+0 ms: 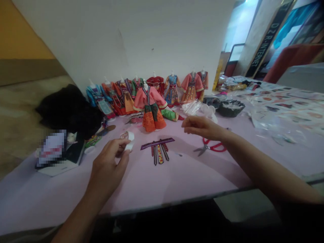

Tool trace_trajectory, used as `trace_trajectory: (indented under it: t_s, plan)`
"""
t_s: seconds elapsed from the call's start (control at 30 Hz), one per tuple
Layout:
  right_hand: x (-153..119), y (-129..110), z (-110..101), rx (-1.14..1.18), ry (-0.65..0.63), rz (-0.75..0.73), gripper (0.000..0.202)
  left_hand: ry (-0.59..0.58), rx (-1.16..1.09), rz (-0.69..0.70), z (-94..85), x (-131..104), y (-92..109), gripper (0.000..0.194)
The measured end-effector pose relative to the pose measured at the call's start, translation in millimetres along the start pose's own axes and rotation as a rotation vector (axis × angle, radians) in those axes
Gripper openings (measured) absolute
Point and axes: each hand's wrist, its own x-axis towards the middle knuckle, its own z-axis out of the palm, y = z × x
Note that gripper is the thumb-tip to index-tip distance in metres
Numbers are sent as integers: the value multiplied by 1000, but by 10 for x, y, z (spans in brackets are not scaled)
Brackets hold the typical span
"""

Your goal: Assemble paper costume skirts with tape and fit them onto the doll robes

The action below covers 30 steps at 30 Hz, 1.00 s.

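Observation:
My left hand (111,160) has its thumb and fingers closed on a roll of white tape (130,141), held at the left of the table. My right hand (202,128) hovers over the table with loosely bent fingers pointing left, and I see nothing in it. Below it lie red-handled scissors (219,147) with their blades apart. Between my hands a small doll-sized belt piece (159,153) lies flat, a purple band with several patterned strips hanging from it. Behind that stands a miniature dress (150,101) with a pink top and orange skirt.
Several more small dresses (172,89) on stands line the wall. A dark bowl (231,108) and clear plastic bags (275,128) lie to the right. Black cloth (69,108) and a dark box (73,153) are at the left. The table's front edge (182,200) runs near me.

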Motion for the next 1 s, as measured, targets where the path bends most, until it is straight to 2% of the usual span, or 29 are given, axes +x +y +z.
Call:
trace_trajectory:
  t_s: [0.07,0.17,0.3,0.5,0.6,0.7,0.87,1.0]
  plan:
    - [-203,131,-92,-146,-89,98,24,-10,-55,-50,-14,9,-24,26]
    - [-501,303,-207,-303,-156,278,24,-21,-161,-131,-13,20,-58,25]
    - [-789,464,-311,-515,-184,387,29,-33,-242,-203,0,36,-97,25]
    - [-958,682,-262,-583,-190,381,39,55,-294,-128,10,63,-102,21]
    - [-967,791,-235,-655,-145,352,38,10,-402,-225,-1,75,-58,26]
    - [-965,867,-263,-686,-158,338,40,-70,-499,-339,-33,85,-12,34]
    - [-1006,911,-398,-627,-162,360,41,-78,-568,-367,-93,101,26,35]
    - [-1011,872,-437,-548,-223,355,46,-88,-580,-367,-110,111,36,36]
